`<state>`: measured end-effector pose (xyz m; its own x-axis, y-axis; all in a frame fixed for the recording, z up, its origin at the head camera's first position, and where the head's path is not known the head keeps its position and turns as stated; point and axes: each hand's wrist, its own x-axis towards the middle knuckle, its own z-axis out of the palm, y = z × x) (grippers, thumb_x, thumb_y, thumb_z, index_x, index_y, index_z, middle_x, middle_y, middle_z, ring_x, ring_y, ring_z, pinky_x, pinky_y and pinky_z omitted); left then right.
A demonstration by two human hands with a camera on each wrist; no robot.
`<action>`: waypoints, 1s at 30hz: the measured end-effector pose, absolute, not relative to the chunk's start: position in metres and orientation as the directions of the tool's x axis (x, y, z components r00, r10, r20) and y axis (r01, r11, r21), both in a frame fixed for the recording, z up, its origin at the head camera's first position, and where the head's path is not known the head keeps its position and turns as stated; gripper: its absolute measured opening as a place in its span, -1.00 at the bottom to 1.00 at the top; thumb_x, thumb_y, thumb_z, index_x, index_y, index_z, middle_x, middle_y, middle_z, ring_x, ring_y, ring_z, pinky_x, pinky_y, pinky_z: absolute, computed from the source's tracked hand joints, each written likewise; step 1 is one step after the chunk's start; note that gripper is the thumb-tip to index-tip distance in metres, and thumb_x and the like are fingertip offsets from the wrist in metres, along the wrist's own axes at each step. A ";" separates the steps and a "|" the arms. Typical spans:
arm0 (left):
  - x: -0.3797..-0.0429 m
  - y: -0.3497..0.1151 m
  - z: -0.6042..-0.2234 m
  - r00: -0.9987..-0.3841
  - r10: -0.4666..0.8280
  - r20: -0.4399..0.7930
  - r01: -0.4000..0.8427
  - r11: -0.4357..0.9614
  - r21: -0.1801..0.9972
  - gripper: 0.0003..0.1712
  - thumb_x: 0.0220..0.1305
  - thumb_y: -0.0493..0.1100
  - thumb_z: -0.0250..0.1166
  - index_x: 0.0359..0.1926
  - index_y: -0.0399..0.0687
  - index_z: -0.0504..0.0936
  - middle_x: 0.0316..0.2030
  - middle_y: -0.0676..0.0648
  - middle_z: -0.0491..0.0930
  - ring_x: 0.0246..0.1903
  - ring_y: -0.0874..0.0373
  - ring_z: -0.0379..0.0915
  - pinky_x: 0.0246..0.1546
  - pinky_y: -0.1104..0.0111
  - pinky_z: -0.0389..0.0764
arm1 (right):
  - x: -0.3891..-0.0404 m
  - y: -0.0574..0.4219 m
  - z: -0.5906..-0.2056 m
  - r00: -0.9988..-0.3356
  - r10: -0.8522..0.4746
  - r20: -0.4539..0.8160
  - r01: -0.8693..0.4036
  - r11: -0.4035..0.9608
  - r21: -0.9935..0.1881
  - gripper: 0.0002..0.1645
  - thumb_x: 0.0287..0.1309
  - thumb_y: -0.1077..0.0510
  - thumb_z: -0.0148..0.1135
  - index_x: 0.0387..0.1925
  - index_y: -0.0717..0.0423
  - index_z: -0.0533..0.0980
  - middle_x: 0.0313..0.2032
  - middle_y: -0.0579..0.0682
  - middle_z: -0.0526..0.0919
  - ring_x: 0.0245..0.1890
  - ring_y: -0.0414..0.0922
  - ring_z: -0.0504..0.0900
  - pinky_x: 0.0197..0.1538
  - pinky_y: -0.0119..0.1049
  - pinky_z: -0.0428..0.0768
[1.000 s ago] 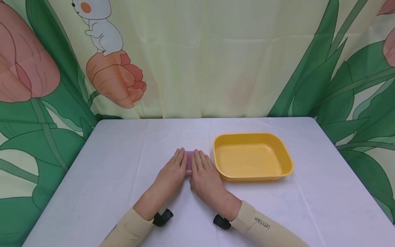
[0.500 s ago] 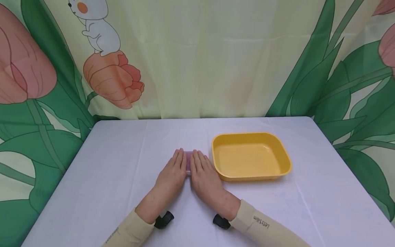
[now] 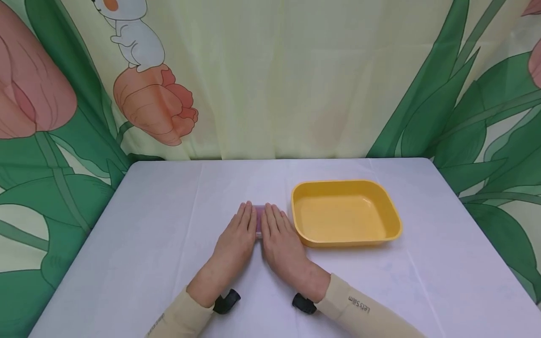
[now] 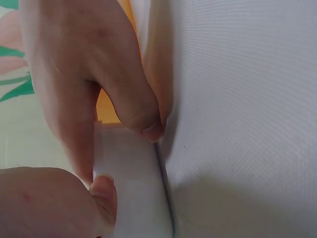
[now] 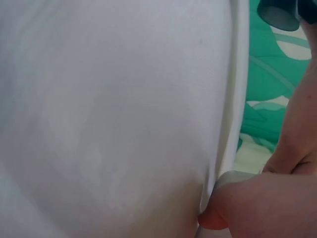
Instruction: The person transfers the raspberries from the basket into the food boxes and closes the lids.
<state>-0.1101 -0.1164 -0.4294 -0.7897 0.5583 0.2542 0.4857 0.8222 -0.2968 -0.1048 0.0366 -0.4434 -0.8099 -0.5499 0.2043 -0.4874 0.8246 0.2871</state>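
A small box (image 3: 259, 220) with a purple top lies on the table between both hands; its pale near face (image 4: 132, 173) shows in the left wrist view. My left hand (image 3: 234, 241) lies along its left side with straight fingers on top, its thumb on the near face. From the right, my right hand (image 3: 282, 243) mirrors this, its thumb tip at the lower corner of the near face. Both hands hold the box, and their fingers cover most of its top. In the right wrist view a thumb (image 5: 215, 215) touches the box's edge.
Just right of the right hand stands a yellow tray (image 3: 346, 243) with rounded corners. A white cloth (image 3: 148, 234) covers the table. Behind hangs a curtain (image 3: 274, 94) printed with tulips and a white animal. A black camera (image 3: 227, 302) sits at the left wrist.
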 end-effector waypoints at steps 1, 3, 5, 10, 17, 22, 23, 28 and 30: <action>-0.111 -0.116 -0.429 -0.786 0.559 0.266 0.488 0.824 -0.288 -0.42 0.34 -0.23 0.25 0.28 -0.48 0.40 0.30 -0.41 0.41 0.35 -0.20 0.34 0.31 0.18 0.46 | -0.105 0.037 -0.442 -0.811 -0.548 0.203 -0.486 0.826 0.285 -0.25 0.41 -0.03 0.06 0.42 0.36 0.21 0.45 0.27 0.25 0.49 0.13 0.22 0.49 -0.06 0.25; -0.111 -0.117 -0.428 -0.785 0.555 0.274 0.497 0.829 -0.255 -0.44 0.32 -0.29 0.25 0.28 -0.49 0.40 0.30 -0.42 0.41 0.35 -0.21 0.34 0.33 0.16 0.44 | -0.106 0.036 -0.440 -0.814 -0.546 0.198 -0.489 0.829 0.272 -0.27 0.42 -0.02 0.05 0.42 0.36 0.22 0.45 0.26 0.25 0.49 0.13 0.22 0.49 -0.06 0.25; -0.111 -0.118 -0.427 -0.794 0.548 0.265 0.504 0.836 -0.219 -0.44 0.32 -0.33 0.24 0.29 -0.50 0.39 0.31 -0.42 0.39 0.36 -0.23 0.32 0.35 0.14 0.41 | -0.106 0.035 -0.437 -0.820 -0.542 0.181 -0.495 0.832 0.249 -0.27 0.43 -0.02 0.04 0.43 0.34 0.21 0.46 0.26 0.24 0.49 0.13 0.21 0.49 -0.06 0.24; -0.113 -0.123 -0.428 -0.798 0.548 0.251 0.520 0.837 -0.172 -0.43 0.35 -0.30 0.22 0.30 -0.53 0.36 0.32 -0.45 0.36 0.38 -0.25 0.28 0.39 0.11 0.35 | -0.107 0.034 -0.432 -0.828 -0.543 0.141 -0.513 0.835 0.202 -0.25 0.41 -0.03 0.05 0.44 0.33 0.20 0.46 0.25 0.23 0.50 0.13 0.20 0.50 -0.07 0.23; -0.117 -0.127 -0.426 -0.841 0.501 0.204 0.521 0.852 0.056 -0.37 0.40 -0.19 0.18 0.33 -0.54 0.31 0.36 -0.47 0.29 0.40 -0.30 0.21 0.37 -0.01 0.35 | -0.105 0.036 -0.415 -0.789 -0.602 0.125 -0.588 0.798 0.135 -0.25 0.34 -0.03 0.10 0.39 0.35 0.28 0.41 0.24 0.33 0.46 0.07 0.29 0.48 -0.10 0.28; -0.118 -0.131 -0.422 -0.869 0.465 0.166 0.492 0.843 0.218 -0.32 0.37 -0.16 0.24 0.35 -0.51 0.29 0.39 -0.45 0.24 0.43 -0.33 0.13 0.36 -0.13 0.31 | -0.103 0.045 -0.405 -0.775 -0.612 0.159 -0.615 0.788 0.031 -0.25 0.29 0.00 0.18 0.37 0.35 0.30 0.39 0.22 0.36 0.43 0.10 0.32 0.46 -0.04 0.31; -0.117 -0.133 -0.422 -0.867 0.466 0.176 0.497 0.835 0.237 -0.32 0.35 -0.16 0.27 0.33 -0.51 0.30 0.37 -0.46 0.26 0.42 -0.36 0.14 0.35 -0.15 0.31 | -0.104 0.048 -0.403 -0.772 -0.611 0.176 -0.621 0.783 -0.005 -0.26 0.28 0.02 0.20 0.36 0.34 0.32 0.38 0.22 0.37 0.42 0.10 0.33 0.45 -0.03 0.32; -0.120 -0.137 -0.416 -0.863 0.463 0.202 0.505 0.810 0.298 -0.27 0.25 -0.08 0.37 0.29 -0.44 0.36 0.34 -0.48 0.28 0.39 -0.45 0.12 0.33 -0.24 0.27 | -0.109 0.060 -0.394 -0.766 -0.578 0.282 -0.634 0.751 -0.185 -0.39 0.22 0.12 0.26 0.28 0.23 0.42 0.33 0.20 0.43 0.35 0.11 0.42 0.40 -0.01 0.40; -0.121 -0.138 -0.412 -0.866 0.456 0.206 0.500 0.809 0.309 -0.24 0.24 -0.05 0.38 0.30 -0.40 0.35 0.36 -0.47 0.27 0.41 -0.45 0.09 0.34 -0.27 0.23 | -0.111 0.067 -0.389 -0.774 -0.549 0.314 -0.623 0.747 -0.232 -0.42 0.21 0.13 0.28 0.25 0.18 0.45 0.32 0.18 0.44 0.34 0.10 0.44 0.36 0.01 0.44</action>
